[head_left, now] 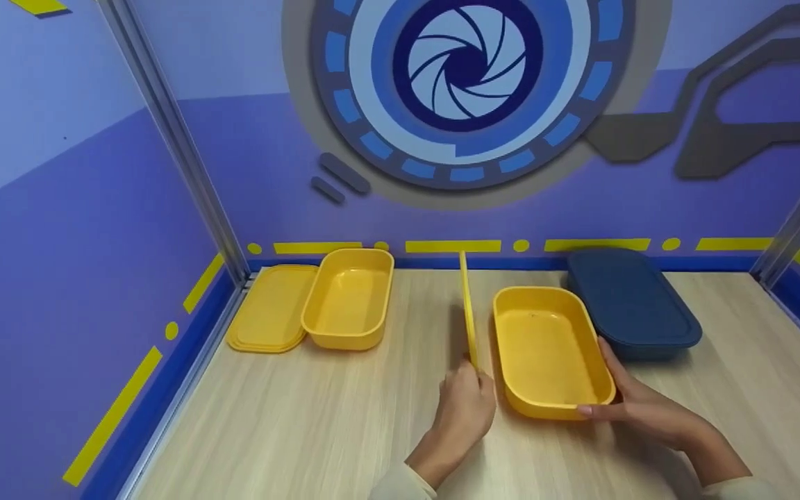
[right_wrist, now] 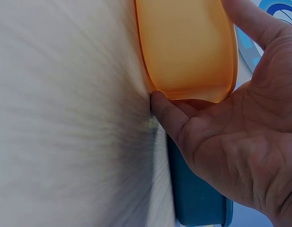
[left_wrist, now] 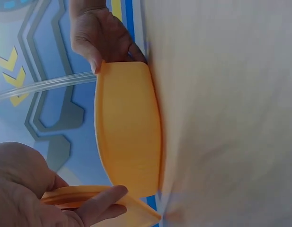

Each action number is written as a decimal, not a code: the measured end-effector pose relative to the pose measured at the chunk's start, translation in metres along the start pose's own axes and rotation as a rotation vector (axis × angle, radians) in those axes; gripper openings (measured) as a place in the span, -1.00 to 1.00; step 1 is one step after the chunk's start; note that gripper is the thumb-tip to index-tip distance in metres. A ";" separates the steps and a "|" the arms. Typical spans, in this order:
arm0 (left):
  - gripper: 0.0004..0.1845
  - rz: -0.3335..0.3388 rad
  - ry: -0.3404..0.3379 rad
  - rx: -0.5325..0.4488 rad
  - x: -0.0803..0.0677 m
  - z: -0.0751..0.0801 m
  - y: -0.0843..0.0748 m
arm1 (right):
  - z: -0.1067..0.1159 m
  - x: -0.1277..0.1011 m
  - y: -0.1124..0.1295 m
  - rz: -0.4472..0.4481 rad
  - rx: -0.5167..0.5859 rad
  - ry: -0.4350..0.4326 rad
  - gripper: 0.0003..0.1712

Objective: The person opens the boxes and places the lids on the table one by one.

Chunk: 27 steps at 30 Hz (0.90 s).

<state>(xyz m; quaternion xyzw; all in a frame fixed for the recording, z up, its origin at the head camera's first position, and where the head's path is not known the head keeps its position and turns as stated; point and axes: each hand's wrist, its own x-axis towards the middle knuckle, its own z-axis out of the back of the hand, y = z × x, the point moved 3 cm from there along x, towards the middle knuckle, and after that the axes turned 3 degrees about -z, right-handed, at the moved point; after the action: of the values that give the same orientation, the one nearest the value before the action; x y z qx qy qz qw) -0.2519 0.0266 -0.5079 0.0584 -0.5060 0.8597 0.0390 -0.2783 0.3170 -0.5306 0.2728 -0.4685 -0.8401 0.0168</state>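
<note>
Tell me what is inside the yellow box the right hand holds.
The open yellow plastic box looks empty: bare floor, maybe one tiny speck. Its near inner wall is hidden. The right hand holds its near corner.

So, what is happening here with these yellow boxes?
A person works at a wooden table. The left hand holds a yellow lid upright on its edge, just left of an open yellow box. The right hand grips that box at its near right corner. Behind it sits a closed dark blue box. At the far left, a second open yellow box sits beside a second yellow lid, lying flat.
</note>
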 end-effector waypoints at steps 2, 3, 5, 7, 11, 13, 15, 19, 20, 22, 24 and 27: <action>-0.82 -0.003 -0.020 -0.020 -0.001 0.001 0.004 | 0.001 -0.001 0.001 -0.013 -0.003 0.001 0.56; -0.82 -0.007 -0.033 -0.026 -0.001 0.002 0.005 | 0.001 -0.001 0.001 -0.015 -0.004 0.001 0.56; -0.82 -0.012 -0.056 -0.041 -0.002 0.003 0.009 | 0.001 -0.002 0.001 -0.015 -0.011 0.003 0.57; -0.82 -0.015 -0.080 -0.062 -0.003 0.006 0.013 | 0.000 -0.002 0.002 -0.017 -0.014 0.005 0.57; -0.83 -0.020 -0.148 -0.076 -0.007 0.011 0.019 | 0.000 -0.001 0.001 -0.021 -0.014 0.006 0.57; -0.79 -0.017 -0.183 -0.079 -0.008 0.014 0.020 | -0.001 -0.001 0.001 -0.023 -0.010 0.005 0.58; -0.74 -0.007 -0.197 -0.102 -0.009 0.016 0.022 | -0.001 0.000 0.001 -0.022 -0.016 0.007 0.58; -0.71 0.035 -0.175 -0.217 -0.010 0.019 0.023 | -0.002 -0.001 0.002 -0.016 -0.013 0.017 0.56; -0.70 0.048 -0.159 -0.266 -0.010 0.019 0.023 | -0.001 -0.001 0.002 -0.010 -0.015 0.020 0.56; -0.66 0.068 -0.130 -0.357 -0.010 0.020 0.023 | -0.001 -0.002 0.002 0.002 -0.012 0.022 0.55; -0.61 0.090 -0.104 -0.450 -0.011 0.020 0.023 | 0.000 -0.002 0.002 0.010 -0.015 0.020 0.54; -0.56 0.120 -0.074 -0.530 -0.011 0.021 0.023 | 0.002 -0.003 0.001 0.002 -0.027 0.015 0.53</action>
<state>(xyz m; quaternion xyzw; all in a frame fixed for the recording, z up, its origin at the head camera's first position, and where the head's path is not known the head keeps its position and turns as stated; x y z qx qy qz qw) -0.2425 -0.0025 -0.5192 0.0474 -0.7168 0.6954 -0.0166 -0.2768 0.3185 -0.5278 0.2785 -0.4573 -0.8442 0.0248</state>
